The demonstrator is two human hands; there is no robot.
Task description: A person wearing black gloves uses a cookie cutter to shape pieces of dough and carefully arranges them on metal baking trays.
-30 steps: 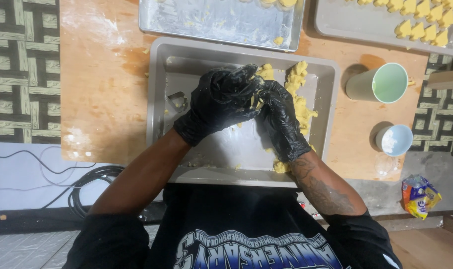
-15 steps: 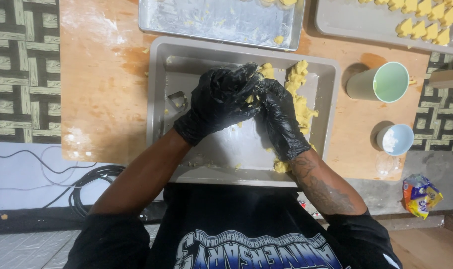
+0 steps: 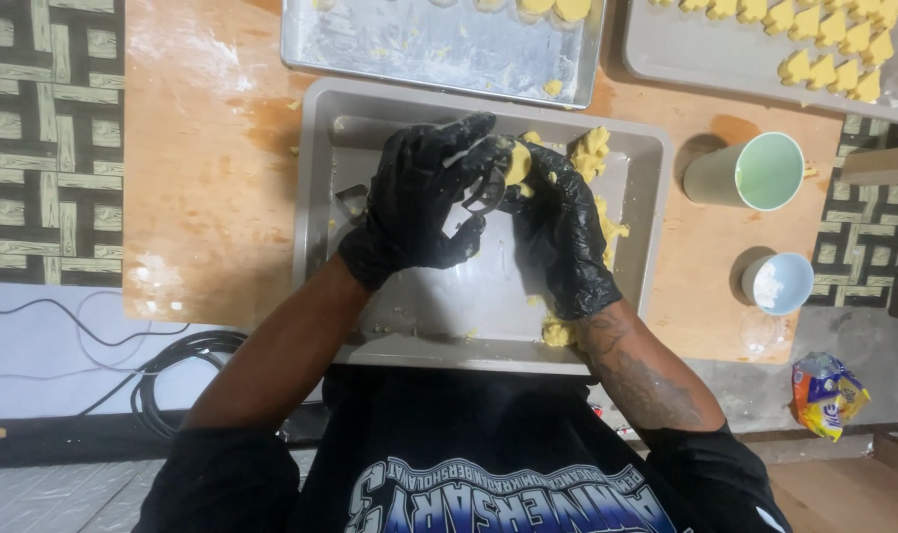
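1. The yellow dough piece [image 3: 519,161] sits at upper centre of the frame, pinched between my left hand [image 3: 419,202] and my right hand [image 3: 559,229]. Both gloved hands are clenched on it above the grey tray [image 3: 315,197]. A small metal cutter [image 3: 483,188] appears caught between my fingers; I cannot tell which hand carries it.
2. Risk: soft dough tears or smears. Cause: excess pinch pressure, or sticking to the black gloves.
3. Risk: the piece drops onto the dough scraps [image 3: 592,153] at the tray's right side and deforms. Cause: fingers released unevenly.
4. Risk: a second cutter [image 3: 352,200] at the tray's left wall gets knocked. Cause: a left wrist sweep.
5. Risk: the green cup [image 3: 750,173] or the small flour bowl [image 3: 777,283], right of the tray, tips. Cause: my right elbow swinging outward.
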